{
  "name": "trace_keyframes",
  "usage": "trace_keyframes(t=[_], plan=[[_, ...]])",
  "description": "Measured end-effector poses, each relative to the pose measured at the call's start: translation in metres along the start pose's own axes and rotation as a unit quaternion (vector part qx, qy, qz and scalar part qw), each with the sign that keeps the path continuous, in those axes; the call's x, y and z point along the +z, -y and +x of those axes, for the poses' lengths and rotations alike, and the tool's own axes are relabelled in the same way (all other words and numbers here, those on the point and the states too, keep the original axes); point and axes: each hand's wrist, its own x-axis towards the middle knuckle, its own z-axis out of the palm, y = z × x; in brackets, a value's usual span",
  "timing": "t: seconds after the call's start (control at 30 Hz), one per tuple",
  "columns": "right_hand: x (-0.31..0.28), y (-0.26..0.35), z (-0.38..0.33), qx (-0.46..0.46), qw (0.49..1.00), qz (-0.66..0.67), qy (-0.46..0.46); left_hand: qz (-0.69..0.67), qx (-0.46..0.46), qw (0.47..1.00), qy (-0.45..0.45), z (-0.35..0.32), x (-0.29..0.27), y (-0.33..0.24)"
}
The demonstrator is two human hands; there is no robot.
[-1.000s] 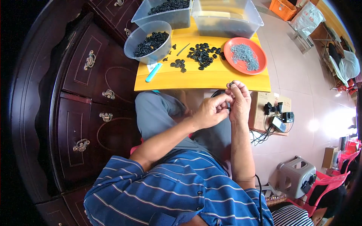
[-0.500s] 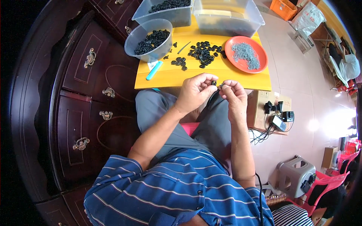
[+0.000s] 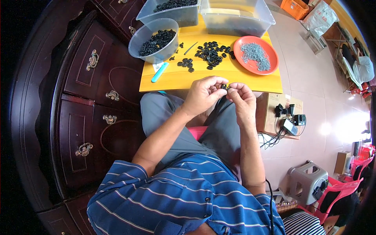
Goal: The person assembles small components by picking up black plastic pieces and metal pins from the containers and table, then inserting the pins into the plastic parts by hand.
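My left hand (image 3: 205, 93) pinches a small black oval part (image 3: 223, 86) between thumb and fingertips, just in front of the table's near edge. Right against it, my right hand (image 3: 243, 98) is closed with thumb and forefinger together at the part; whatever else it grips is too small to make out. Beyond my hands, a pile of black oval parts (image 3: 212, 55) lies on the yellow table (image 3: 172, 83), with a smaller group (image 3: 185, 63) to its left. An orange-red plate (image 3: 275, 55) at the right holds many small silvery metal pieces (image 3: 255, 56).
A clear round tub (image 3: 136, 44) of black parts stands at the table's left, beside a turquoise-handled tool (image 3: 159, 73). Two clear bins (image 3: 184, 16) (image 3: 239, 24) stand at the back. A dark wooden cabinet (image 3: 78, 117) flanks me on the left; a cardboard box (image 3: 266, 113) with devices sits right.
My two hands have come closer together, so the fingertips now meet at the black part. The view has shifted slightly.
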Motion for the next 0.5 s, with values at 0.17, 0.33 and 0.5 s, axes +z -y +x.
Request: trace_keyframes(t=[0.17, 0.33, 0.5], plan=[[-0.002, -0.003, 0.001, -0.003, 1.0, -0.005, 0.008, 0.043, -0.006, 0.999, 0.032, 0.002, -0.003, -0.006], [-0.003, 0.001, 0.001, 0.047, 0.999, -0.019, 0.015, 0.066, 0.041, 0.996, 0.055, 0.007, -0.007, -0.002], [-0.004, 0.003, 0.0, 0.071, 0.995, -0.029, 0.056, 0.075, 0.06, 0.992, 0.085, 0.01, -0.012, -0.005]])
